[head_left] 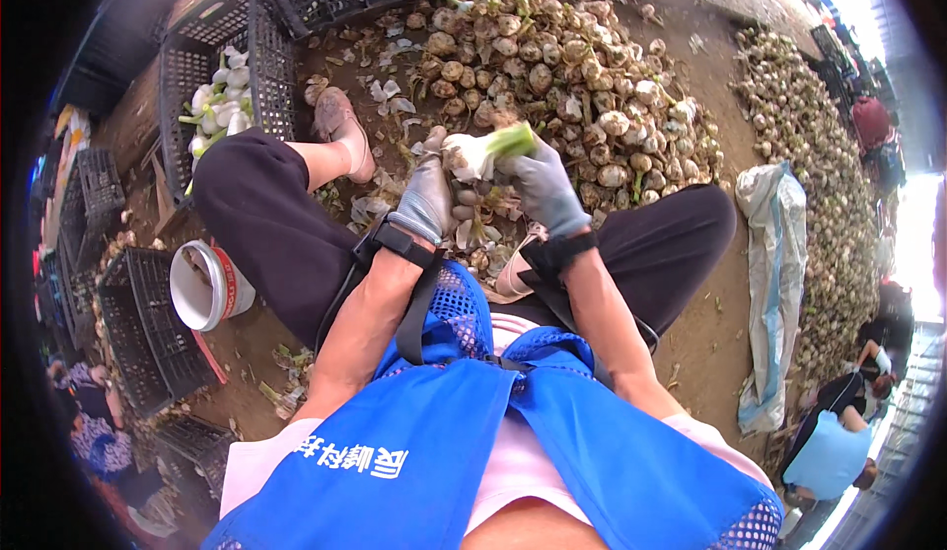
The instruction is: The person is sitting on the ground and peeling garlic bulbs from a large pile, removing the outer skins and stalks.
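Between my gloved hands is a whitish garlic bulb [466,156] with a short, thick green stem that points right. My left hand [428,197], in a grey-white glove, is closed round the bulb's left side with the thumb up. Closed at the stem end is my right hand [546,189], its fingers curled under and partly hidden. I cannot tell whether a small tool is in the right hand. Just beyond the hands lies a large heap of unpeeled garlic [582,86], brown and dirty. Loose skins and bulbs lie on the ground below the hands.
At the left a black crate [271,67] holds cleaned white bulbs. A white bucket [197,289] and an empty black crate [148,328] stand nearer. A pale sack [771,293] lies at the right, before another long garlic heap [814,185]. Other people [834,441] sit at the edges.
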A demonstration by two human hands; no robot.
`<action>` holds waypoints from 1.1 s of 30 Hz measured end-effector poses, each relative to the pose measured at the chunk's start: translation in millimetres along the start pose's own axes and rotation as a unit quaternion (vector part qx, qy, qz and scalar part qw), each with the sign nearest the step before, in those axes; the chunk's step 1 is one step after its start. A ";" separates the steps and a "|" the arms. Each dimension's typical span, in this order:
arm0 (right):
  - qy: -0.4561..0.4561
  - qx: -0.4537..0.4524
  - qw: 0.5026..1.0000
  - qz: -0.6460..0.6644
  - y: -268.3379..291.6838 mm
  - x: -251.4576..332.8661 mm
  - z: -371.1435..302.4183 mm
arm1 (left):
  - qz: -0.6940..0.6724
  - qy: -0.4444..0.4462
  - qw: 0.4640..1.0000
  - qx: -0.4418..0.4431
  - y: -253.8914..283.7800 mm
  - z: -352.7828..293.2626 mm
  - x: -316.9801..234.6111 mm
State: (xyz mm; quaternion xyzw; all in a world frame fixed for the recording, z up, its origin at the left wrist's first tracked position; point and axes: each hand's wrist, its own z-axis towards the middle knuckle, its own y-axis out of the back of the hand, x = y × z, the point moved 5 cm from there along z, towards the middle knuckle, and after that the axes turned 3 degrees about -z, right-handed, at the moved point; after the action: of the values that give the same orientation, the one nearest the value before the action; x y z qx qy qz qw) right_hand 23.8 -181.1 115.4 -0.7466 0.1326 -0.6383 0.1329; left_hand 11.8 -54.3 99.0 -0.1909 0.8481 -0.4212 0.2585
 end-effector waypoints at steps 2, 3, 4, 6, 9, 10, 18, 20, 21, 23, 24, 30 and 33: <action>-0.076 0.049 0.993 0.082 -5.4 -1.8 -10.0 | 0.059 -0.104 0.992 -0.047 -0.3 -0.9 -6.9; -0.103 0.054 0.988 0.104 -7.1 -2.8 -14.2 | 0.120 -0.210 0.967 -0.076 -3.4 -2.4 -13.8; -0.156 0.034 0.981 0.108 -5.5 -7.0 -18.5 | 0.178 -0.288 0.933 -0.119 -7.6 -3.0 -18.0; -0.160 0.034 0.974 0.156 -5.2 -5.6 -21.4 | 0.364 -0.465 0.794 -0.146 -25.5 -15.1 -24.5; 0.239 0.119 0.842 -0.469 -10.8 29.0 -22.5 | 0.591 -0.633 0.469 -0.173 -48.8 -40.1 -23.6; 0.241 0.147 0.845 -0.454 -9.1 30.0 -21.5 | 0.411 -0.493 0.756 -0.126 -27.1 -26.5 -29.6; -0.104 0.033 0.993 -0.036 9.8 20.7 -10.3 | 0.309 -0.270 0.904 -0.124 -2.4 11.5 -25.0; -0.085 -0.026 0.969 -0.230 2.5 17.7 -14.4 | 0.444 -0.432 0.775 -0.123 -14.2 6.2 -25.2; 0.075 -0.026 0.921 -0.381 -13.4 26.8 -12.8 | 0.431 -0.427 0.790 -0.092 -14.7 7.0 -17.3; 0.052 0.000 0.948 -0.314 -17.1 18.8 -20.7 | 0.307 -0.366 0.872 -0.105 0.6 6.2 -17.0; -0.101 0.002 0.977 -0.186 -10.7 1.9 -23.8 | 0.235 -0.341 0.902 -0.120 7.9 5.8 -18.0; 0.107 -0.055 0.905 -0.409 38.2 10.8 1.4 | 0.364 -0.364 0.854 -0.078 -3.9 0.2 -33.2; 0.037 -0.050 0.806 -0.588 37.4 -22.9 19.4 | 0.096 -0.240 0.966 0.006 -0.3 3.0 -19.5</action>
State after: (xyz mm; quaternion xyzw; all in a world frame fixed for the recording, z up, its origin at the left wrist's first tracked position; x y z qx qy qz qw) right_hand 38.4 -206.9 77.8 -0.6627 -0.2958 -0.6140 -0.3105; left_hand 29.1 -45.7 103.2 -0.2029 0.7731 -0.3413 0.4946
